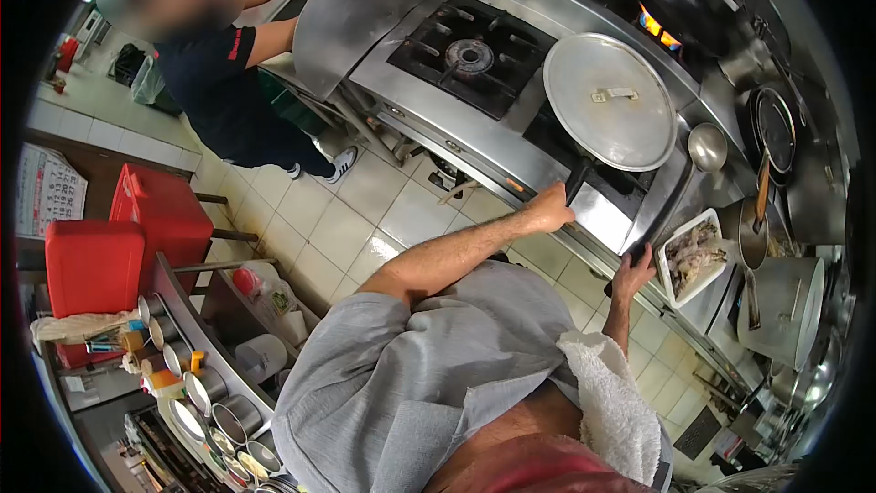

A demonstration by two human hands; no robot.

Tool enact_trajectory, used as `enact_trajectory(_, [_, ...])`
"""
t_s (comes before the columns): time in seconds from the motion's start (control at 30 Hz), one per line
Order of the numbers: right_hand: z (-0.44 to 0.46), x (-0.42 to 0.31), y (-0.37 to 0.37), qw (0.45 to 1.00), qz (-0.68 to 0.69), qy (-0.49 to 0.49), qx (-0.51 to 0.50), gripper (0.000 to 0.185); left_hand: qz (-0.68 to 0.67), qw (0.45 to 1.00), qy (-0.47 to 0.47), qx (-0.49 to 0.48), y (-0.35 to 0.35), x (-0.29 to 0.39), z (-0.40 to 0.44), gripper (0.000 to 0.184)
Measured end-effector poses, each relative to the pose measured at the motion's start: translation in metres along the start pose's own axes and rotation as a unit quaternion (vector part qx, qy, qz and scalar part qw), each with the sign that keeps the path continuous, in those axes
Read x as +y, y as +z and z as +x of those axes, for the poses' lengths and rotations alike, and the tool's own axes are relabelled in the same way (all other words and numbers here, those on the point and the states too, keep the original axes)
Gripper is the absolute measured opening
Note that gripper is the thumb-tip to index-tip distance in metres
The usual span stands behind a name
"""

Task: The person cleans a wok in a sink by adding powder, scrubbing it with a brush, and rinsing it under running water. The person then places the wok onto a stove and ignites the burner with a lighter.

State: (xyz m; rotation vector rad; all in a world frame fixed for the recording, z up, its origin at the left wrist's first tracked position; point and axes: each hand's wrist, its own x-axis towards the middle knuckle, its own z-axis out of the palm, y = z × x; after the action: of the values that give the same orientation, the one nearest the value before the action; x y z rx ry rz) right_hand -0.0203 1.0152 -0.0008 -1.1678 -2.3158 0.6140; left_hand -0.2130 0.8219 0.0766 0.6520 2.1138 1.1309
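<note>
My left hand [547, 208] is closed around a black handle [576, 179] at the front of the stove. The handle runs up to the rim of a large round metal lid [593, 128]; what it belongs to is hidden beneath. My right hand [631, 276] is at the stove's front edge, its fingers curled round the lower end of a ladle [707, 148]. The ladle's bowl lies to the right of the lid. Just right of that hand, a white tray [673, 285] holds pieces of what looks like raw meat or seafood.
A bare burner [469, 57] is left of the lid. Flames burn under a black wok [675, 5] at the back. Pans, including a saucepan [752, 233], crowd the right. A co-worker [214, 82] stands at left, beyond a metal panel [351, 27]. Red chairs [96, 265] stand behind.
</note>
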Motion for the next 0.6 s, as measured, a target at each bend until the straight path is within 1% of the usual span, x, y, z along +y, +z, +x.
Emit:
enact_trajectory(0.07, [-0.001,0.001,0.000,1.000,0.002,-0.010,0.001,0.054,-0.010,1.000,0.006,-0.027,-0.006,0.002,-0.005,0.044])
enact_trajectory(0.17, [0.002,-0.001,0.003,1.000,0.003,-0.009,0.003,0.055,0.008,0.999,-0.015,-0.039,-0.004,-0.006,-0.014,0.043])
enact_trajectory(0.33, [0.001,0.000,0.002,0.999,-0.004,-0.032,0.008,0.054,-0.021,0.998,-0.026,-0.044,-0.004,-0.014,-0.013,0.038])
enact_trajectory(0.4, [0.003,-0.001,0.002,1.000,-0.008,-0.028,0.007,0.054,-0.013,0.996,-0.020,-0.086,-0.011,-0.016,-0.012,0.045])
enact_trajectory(0.43, [0.004,-0.001,0.004,1.000,-0.010,-0.023,0.004,0.054,-0.014,0.996,-0.020,-0.085,-0.011,-0.018,-0.011,0.045])
enact_trajectory(0.5, [0.006,-0.002,0.007,1.000,-0.008,-0.026,0.005,0.055,-0.012,0.998,0.006,-0.059,-0.011,-0.021,-0.010,0.034])
enact_trajectory(0.57, [0.006,-0.001,0.008,0.999,-0.002,-0.045,0.010,0.057,-0.014,0.998,-0.005,-0.060,-0.011,-0.011,-0.017,0.035])
enact_trajectory(0.6, [0.006,-0.001,0.008,0.999,-0.002,-0.033,0.004,0.058,-0.018,0.998,-0.011,-0.061,-0.012,-0.006,-0.017,0.039])
